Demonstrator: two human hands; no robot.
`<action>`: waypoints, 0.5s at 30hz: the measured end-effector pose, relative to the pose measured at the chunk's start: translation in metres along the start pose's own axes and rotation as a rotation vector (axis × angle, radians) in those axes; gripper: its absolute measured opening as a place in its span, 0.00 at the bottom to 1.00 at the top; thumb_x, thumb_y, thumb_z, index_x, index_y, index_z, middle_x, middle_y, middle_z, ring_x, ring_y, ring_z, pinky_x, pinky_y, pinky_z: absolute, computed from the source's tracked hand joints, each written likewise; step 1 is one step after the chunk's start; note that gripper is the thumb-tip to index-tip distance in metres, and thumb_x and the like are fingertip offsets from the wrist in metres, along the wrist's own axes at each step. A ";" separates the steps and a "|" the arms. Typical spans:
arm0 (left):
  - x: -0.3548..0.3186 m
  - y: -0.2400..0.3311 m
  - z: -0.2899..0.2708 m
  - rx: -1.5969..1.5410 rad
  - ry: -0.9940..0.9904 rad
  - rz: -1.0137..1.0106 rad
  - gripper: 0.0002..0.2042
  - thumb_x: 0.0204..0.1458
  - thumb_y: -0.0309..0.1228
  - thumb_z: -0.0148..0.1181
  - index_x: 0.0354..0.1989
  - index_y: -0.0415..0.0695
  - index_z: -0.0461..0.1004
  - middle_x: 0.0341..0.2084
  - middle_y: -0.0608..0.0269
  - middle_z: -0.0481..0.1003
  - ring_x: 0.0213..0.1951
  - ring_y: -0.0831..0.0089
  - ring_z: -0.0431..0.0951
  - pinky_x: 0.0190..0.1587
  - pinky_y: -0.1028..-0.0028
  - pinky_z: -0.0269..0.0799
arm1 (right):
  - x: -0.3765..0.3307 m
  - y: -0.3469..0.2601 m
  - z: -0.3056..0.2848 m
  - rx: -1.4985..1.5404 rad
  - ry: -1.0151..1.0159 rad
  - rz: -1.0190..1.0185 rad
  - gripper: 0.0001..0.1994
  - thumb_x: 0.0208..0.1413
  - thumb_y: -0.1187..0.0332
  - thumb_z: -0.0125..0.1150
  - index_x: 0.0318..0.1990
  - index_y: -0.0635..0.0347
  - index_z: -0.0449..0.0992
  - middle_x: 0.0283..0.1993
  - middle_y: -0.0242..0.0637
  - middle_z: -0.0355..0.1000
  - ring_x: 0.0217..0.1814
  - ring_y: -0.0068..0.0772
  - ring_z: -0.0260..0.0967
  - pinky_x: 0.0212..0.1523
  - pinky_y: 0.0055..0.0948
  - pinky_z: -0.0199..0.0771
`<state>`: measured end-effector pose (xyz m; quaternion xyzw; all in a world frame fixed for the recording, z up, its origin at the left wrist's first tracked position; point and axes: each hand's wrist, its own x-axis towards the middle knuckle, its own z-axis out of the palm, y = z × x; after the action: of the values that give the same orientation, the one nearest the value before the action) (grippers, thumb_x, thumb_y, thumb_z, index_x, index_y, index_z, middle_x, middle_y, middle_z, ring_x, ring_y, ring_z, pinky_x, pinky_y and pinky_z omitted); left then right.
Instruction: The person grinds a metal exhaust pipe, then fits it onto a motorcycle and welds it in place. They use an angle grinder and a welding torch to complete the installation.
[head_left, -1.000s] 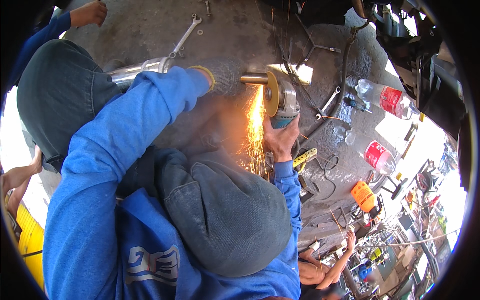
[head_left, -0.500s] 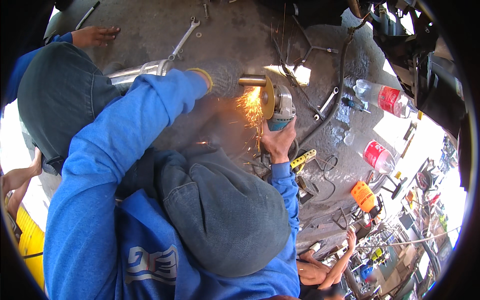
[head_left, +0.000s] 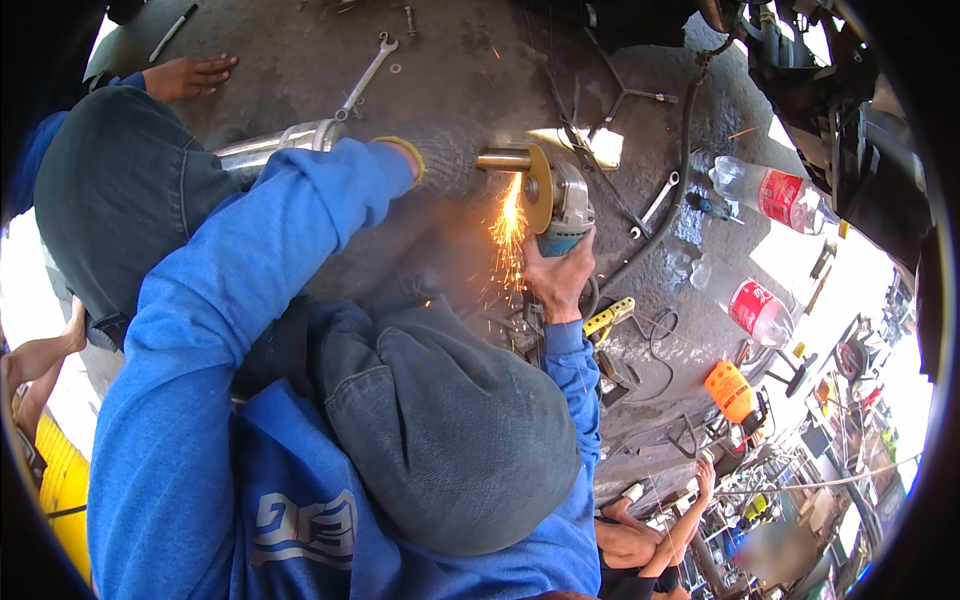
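Note:
My left hand [head_left: 450,156], in a grey knit glove with a yellow cuff, is closed around a metal tube [head_left: 504,159] whose bare end sticks out to the right. Bare-skinned, my right hand [head_left: 562,275] grips a teal and silver angle grinder [head_left: 572,200]. The grinder's yellowish disc [head_left: 539,188] stands edge-on against the tube's end, and orange sparks [head_left: 509,225] stream down toward my knees. A wider shiny metal pipe [head_left: 285,143] lies left of the glove, partly behind my sleeve; whether it joins the tube I cannot tell.
A combination wrench [head_left: 368,80] lies beyond my left arm, another wrench [head_left: 655,205] right of the grinder. A black hose [head_left: 684,150] curves past a three-armed wrench [head_left: 625,95]. Two plastic bottles [head_left: 775,195] and an orange container [head_left: 730,391] stand rightward. Another person's hand [head_left: 190,77] rests far left.
The sparks now fall in a narrower, more downward stream. The grinder and my right hand have shifted very slightly right; my left hand stays in place.

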<state>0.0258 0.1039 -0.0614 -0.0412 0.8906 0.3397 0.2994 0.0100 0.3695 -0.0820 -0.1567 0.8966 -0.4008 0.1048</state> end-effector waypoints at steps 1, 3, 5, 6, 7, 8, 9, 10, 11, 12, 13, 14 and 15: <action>-0.001 0.000 -0.001 0.007 -0.005 -0.003 0.20 0.48 0.36 0.66 0.50 0.43 0.80 0.45 0.41 0.79 0.48 0.45 0.79 0.53 0.56 0.74 | 0.000 0.000 0.000 0.012 0.000 -0.002 0.28 0.44 0.65 0.74 0.51 0.67 0.68 0.40 0.54 0.79 0.41 0.52 0.80 0.42 0.40 0.78; -0.002 0.002 -0.001 -0.031 0.009 -0.005 0.21 0.49 0.39 0.66 0.50 0.42 0.80 0.46 0.41 0.79 0.49 0.45 0.79 0.53 0.56 0.74 | 0.000 0.000 -0.001 0.038 -0.003 -0.016 0.28 0.44 0.65 0.73 0.51 0.68 0.68 0.40 0.54 0.79 0.41 0.53 0.80 0.42 0.41 0.78; -0.003 0.003 -0.001 -0.036 0.021 -0.021 0.22 0.49 0.42 0.66 0.49 0.42 0.80 0.46 0.41 0.78 0.49 0.46 0.78 0.54 0.56 0.73 | 0.000 0.002 0.000 0.014 -0.014 0.024 0.28 0.44 0.65 0.73 0.51 0.68 0.68 0.39 0.54 0.79 0.41 0.54 0.80 0.42 0.41 0.78; -0.004 0.003 -0.001 -0.027 0.023 -0.033 0.22 0.50 0.44 0.65 0.49 0.41 0.80 0.46 0.41 0.78 0.49 0.46 0.78 0.54 0.56 0.73 | 0.001 0.002 0.002 0.011 -0.014 0.029 0.28 0.44 0.65 0.73 0.51 0.68 0.68 0.39 0.54 0.79 0.41 0.55 0.80 0.42 0.41 0.78; -0.004 0.003 -0.002 -0.018 0.025 -0.045 0.23 0.50 0.46 0.65 0.49 0.41 0.80 0.46 0.41 0.78 0.49 0.46 0.78 0.54 0.56 0.73 | 0.001 0.003 0.003 -0.021 -0.023 0.044 0.28 0.44 0.65 0.73 0.51 0.68 0.68 0.39 0.54 0.79 0.41 0.55 0.80 0.42 0.41 0.78; -0.004 0.003 -0.003 0.004 0.014 -0.045 0.23 0.51 0.46 0.65 0.48 0.41 0.80 0.46 0.41 0.79 0.49 0.46 0.79 0.54 0.56 0.73 | 0.002 0.004 0.004 -0.048 -0.026 0.052 0.27 0.44 0.65 0.73 0.50 0.67 0.69 0.39 0.54 0.78 0.41 0.55 0.80 0.42 0.41 0.78; -0.004 0.003 -0.004 0.028 0.010 -0.046 0.23 0.51 0.47 0.64 0.48 0.41 0.80 0.45 0.41 0.79 0.49 0.46 0.79 0.53 0.56 0.74 | 0.002 0.004 0.005 -0.081 -0.027 0.074 0.27 0.44 0.65 0.73 0.50 0.67 0.69 0.39 0.54 0.78 0.41 0.55 0.80 0.42 0.41 0.78; -0.003 0.002 -0.007 0.066 0.032 -0.052 0.23 0.52 0.47 0.64 0.48 0.41 0.80 0.45 0.41 0.79 0.48 0.46 0.79 0.53 0.56 0.74 | 0.003 0.005 0.006 -0.044 -0.019 0.034 0.27 0.44 0.65 0.73 0.50 0.67 0.69 0.39 0.54 0.78 0.41 0.56 0.80 0.42 0.42 0.78; -0.003 0.002 -0.010 0.011 0.001 -0.088 0.23 0.52 0.48 0.64 0.48 0.41 0.80 0.45 0.41 0.79 0.48 0.46 0.79 0.53 0.56 0.74 | 0.002 0.005 0.005 -0.016 -0.018 0.027 0.27 0.44 0.66 0.73 0.50 0.67 0.69 0.39 0.54 0.78 0.41 0.56 0.79 0.42 0.42 0.78; -0.002 0.003 -0.012 -0.041 -0.028 -0.116 0.24 0.52 0.48 0.64 0.48 0.41 0.80 0.44 0.41 0.79 0.48 0.46 0.79 0.53 0.56 0.74 | 0.002 0.004 0.004 -0.005 -0.047 0.067 0.27 0.44 0.66 0.73 0.50 0.67 0.69 0.39 0.54 0.78 0.41 0.56 0.79 0.42 0.42 0.78; -0.002 0.004 -0.014 -0.062 -0.034 -0.125 0.24 0.52 0.48 0.64 0.48 0.41 0.80 0.44 0.42 0.79 0.48 0.46 0.79 0.53 0.56 0.74 | 0.002 0.004 0.003 0.010 -0.024 0.024 0.27 0.44 0.66 0.73 0.50 0.66 0.69 0.39 0.54 0.78 0.42 0.56 0.79 0.43 0.42 0.78; -0.001 0.006 -0.016 -0.077 -0.041 -0.112 0.24 0.52 0.48 0.64 0.48 0.41 0.80 0.44 0.42 0.79 0.48 0.46 0.79 0.53 0.56 0.74 | 0.002 0.004 0.002 0.019 -0.025 0.015 0.27 0.44 0.66 0.73 0.50 0.66 0.69 0.39 0.54 0.78 0.42 0.57 0.79 0.43 0.42 0.77; -0.003 0.008 -0.016 -0.072 -0.035 -0.092 0.24 0.51 0.48 0.64 0.48 0.41 0.80 0.44 0.42 0.80 0.48 0.46 0.79 0.53 0.56 0.74 | 0.002 0.004 -0.001 0.013 -0.019 0.049 0.27 0.44 0.66 0.73 0.50 0.66 0.69 0.40 0.54 0.78 0.42 0.57 0.79 0.43 0.42 0.77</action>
<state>0.0180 0.1000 -0.0458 -0.0869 0.8695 0.3583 0.3286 0.0074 0.3715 -0.0845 -0.1378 0.8964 -0.4024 0.1243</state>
